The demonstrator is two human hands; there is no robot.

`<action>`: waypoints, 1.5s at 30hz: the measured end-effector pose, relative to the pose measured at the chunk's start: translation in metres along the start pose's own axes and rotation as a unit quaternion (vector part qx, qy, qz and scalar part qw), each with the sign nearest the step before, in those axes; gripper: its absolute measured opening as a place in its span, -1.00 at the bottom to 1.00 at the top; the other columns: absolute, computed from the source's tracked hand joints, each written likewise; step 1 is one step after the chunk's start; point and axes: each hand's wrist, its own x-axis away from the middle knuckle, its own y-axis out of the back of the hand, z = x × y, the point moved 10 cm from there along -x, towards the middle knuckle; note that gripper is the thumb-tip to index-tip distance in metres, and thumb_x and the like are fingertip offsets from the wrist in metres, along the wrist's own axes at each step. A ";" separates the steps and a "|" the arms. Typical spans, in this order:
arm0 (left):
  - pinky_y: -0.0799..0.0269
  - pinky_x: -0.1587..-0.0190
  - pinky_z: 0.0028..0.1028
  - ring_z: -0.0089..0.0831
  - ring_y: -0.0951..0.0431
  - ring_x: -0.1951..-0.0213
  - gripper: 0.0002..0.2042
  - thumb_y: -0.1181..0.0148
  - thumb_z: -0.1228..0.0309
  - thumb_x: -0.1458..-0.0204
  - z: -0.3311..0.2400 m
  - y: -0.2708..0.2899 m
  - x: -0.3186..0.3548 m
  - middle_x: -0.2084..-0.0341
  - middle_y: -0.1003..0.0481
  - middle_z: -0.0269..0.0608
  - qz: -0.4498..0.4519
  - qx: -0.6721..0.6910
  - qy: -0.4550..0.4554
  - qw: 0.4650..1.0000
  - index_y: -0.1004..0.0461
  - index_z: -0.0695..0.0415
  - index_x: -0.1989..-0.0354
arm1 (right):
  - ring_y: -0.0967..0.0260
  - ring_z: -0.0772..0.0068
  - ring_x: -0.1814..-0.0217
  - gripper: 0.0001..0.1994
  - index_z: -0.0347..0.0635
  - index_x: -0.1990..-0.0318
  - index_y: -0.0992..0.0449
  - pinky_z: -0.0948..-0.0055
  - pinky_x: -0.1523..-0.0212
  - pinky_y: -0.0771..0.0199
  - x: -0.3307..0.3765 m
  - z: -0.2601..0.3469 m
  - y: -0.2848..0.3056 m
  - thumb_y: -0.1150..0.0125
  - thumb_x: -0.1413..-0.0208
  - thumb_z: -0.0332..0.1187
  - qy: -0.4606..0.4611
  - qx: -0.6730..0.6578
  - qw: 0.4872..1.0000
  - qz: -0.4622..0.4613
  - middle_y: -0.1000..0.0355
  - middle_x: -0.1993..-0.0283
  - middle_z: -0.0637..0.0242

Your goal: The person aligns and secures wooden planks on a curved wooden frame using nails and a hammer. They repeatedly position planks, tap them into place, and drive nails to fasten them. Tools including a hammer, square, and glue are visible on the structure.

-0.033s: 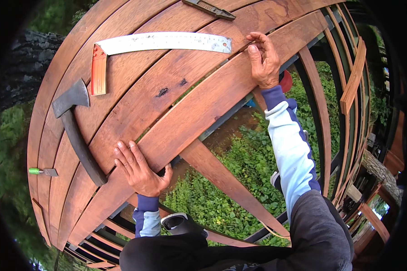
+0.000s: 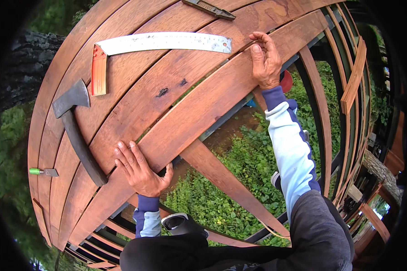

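Note:
My left hand [image 2: 142, 176] lies flat with its fingers stretched across the outermost wooden plank [image 2: 190, 119], the thumb pointing off its near edge. Farther right along the same plank is my right hand [image 2: 266, 61], its fingers loosely bent at the gap beside the neighbouring board and its thumb apart from them. Left of that hand lies a try square [image 2: 163, 41] with a white blade and an orange stock [image 2: 99, 72]. An axe [image 2: 79, 124] with a dark handle rests on the boards, its handle end near my left hand.
At the far edge lies a dark metal tool [image 2: 209, 9]. A green-handled chisel-like tool [image 2: 43, 171] sits at the far left. Below the planks are a wooden brace [image 2: 235, 180], open framing and green plants [image 2: 221, 194]. A tree trunk [image 2: 25, 63] stands at the left.
My right hand has shifted very slightly to the right along the plank. My left hand and the tools stay where they were.

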 end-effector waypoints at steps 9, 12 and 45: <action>0.12 -0.43 0.05 0.17 0.05 -0.44 0.22 -0.23 -0.44 0.27 0.000 -0.010 -0.003 -0.42 0.04 0.23 -0.025 -0.045 -0.006 0.999 -0.01 0.29 -0.43 | -0.37 0.11 -0.21 -0.43 -0.08 -0.13 -0.40 -0.03 -0.42 0.08 0.092 0.149 -0.038 0.46 -0.38 0.09 0.193 0.118 0.973 0.043 -0.46 -0.09 0.24; 0.01 -0.40 0.07 0.22 -0.03 -0.40 0.18 -0.20 -0.43 0.24 -0.004 -0.004 -0.003 -0.40 -0.01 0.27 -0.037 -0.057 -0.023 0.997 -0.06 0.31 -0.40 | -0.37 0.11 -0.26 -0.42 -0.09 -0.09 -0.51 -0.07 -0.42 0.02 0.093 0.120 -0.087 0.36 -0.36 0.10 0.146 0.200 0.962 0.114 -0.47 -0.15 0.24; 0.21 -0.45 0.05 0.25 0.21 -0.46 0.28 -0.54 -0.07 0.45 -0.007 -0.014 -0.011 -0.44 0.19 0.30 0.022 -0.059 -0.003 0.998 0.10 0.23 -0.46 | -0.40 -0.09 -0.12 -0.69 -0.43 -0.06 -0.39 0.11 -0.17 -0.37 0.163 0.045 0.062 0.15 -0.36 -0.36 -0.121 0.195 0.966 -0.120 -0.44 -0.06 -0.05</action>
